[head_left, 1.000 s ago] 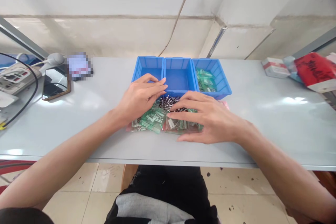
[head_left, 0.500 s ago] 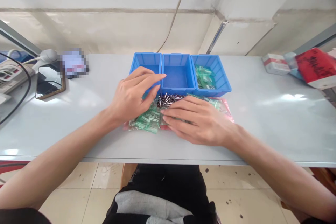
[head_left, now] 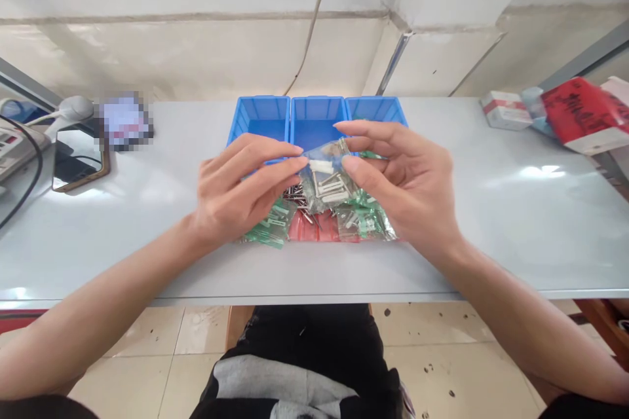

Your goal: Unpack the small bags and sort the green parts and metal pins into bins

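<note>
A small clear plastic bag [head_left: 327,186] of white wall plugs and metal screws is held up between my hands, above the table. My right hand [head_left: 413,180] grips its upper right corner with thumb and fingers. At its left upper edge, the fingertips of my left hand [head_left: 240,186] are closed together on the bag. Below lie loose screws [head_left: 293,194] on red plastic [head_left: 314,229]. Green-printed bags lie to either side, a left one [head_left: 270,226] partly under my left hand and a right one [head_left: 361,221] below my right.
Behind my hands stand three blue bins in a row: left [head_left: 260,105], middle [head_left: 317,105] and right [head_left: 376,103]. A phone [head_left: 78,157] and a power strip [head_left: 17,144] lie at the left. A white box [head_left: 506,111] and red packaging [head_left: 584,114] sit at the right.
My right hand has risen from the pile and turned, bringing up the clear bag. My left hand has moved slightly left and down, its fingers meeting the bag's edge.
</note>
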Available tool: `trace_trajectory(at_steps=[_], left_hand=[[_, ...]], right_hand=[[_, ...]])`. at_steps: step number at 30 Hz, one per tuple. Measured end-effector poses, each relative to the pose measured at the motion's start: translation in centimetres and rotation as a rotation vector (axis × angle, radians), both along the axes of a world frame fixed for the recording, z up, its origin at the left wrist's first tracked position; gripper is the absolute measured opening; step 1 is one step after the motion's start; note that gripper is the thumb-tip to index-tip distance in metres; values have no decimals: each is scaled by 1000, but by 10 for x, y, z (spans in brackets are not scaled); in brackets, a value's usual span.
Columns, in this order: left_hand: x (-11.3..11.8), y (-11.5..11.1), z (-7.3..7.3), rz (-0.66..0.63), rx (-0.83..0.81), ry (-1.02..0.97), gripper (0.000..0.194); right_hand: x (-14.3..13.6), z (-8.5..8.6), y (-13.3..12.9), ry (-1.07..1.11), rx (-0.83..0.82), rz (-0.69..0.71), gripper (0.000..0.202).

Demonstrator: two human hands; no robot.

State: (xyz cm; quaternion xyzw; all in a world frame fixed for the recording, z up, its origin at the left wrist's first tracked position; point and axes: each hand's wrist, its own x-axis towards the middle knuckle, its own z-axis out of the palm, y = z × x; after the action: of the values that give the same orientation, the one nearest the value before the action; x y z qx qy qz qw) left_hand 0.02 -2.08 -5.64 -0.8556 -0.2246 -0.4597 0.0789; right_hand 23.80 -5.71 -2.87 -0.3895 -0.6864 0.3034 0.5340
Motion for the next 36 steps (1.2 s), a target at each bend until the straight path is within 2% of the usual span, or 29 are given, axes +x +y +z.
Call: trace_trajectory(at_steps=[3,5,7,9,11,14,16,20,25,27,30,31,35,36], left_hand=[[2,-1,2,-54,-131,-184,25],[4,-2,5,-52,-291,-295,14],[5,-5,7,-49,-450,-366,8],[6,-7,9,-72,-544,-398,11],[6,-10,10,-103,-572,-399,14],[6,-13,11,-114,-611,-392,14],[6,-15,12,-107,-603,-366,12],[6,-17,13,-79,-599,-318,15],[7,-16,12,-99,-621,-303,15],[6,-16,11,-93,-629,-294,14],[5,-14,8,-82,-619,-288,13],[5,-14,8,-76,-612,-284,12],[7,-12,7,-77,-569,-238,12],[7,-12,7,-82,-547,-222,11]], right_hand=[[-1,1,-3,-1,-6,97,23],[0,-1,-2,-52,42,129,23],[1,-6,1,-173,209,86,25],[3,-12,4,-333,428,9,29],[4,-16,7,-436,547,-41,41],[5,-17,8,-456,577,-58,67],[4,-17,6,-473,629,-91,73],[3,-19,2,-561,642,-182,69],[9,-16,9,-557,801,-195,49],[17,-9,16,-495,750,-280,39],[39,0,31,-382,491,-456,18],[48,1,37,-343,388,-478,16],[78,-5,57,-240,19,-325,49],[82,-6,60,-241,-42,-294,51]])
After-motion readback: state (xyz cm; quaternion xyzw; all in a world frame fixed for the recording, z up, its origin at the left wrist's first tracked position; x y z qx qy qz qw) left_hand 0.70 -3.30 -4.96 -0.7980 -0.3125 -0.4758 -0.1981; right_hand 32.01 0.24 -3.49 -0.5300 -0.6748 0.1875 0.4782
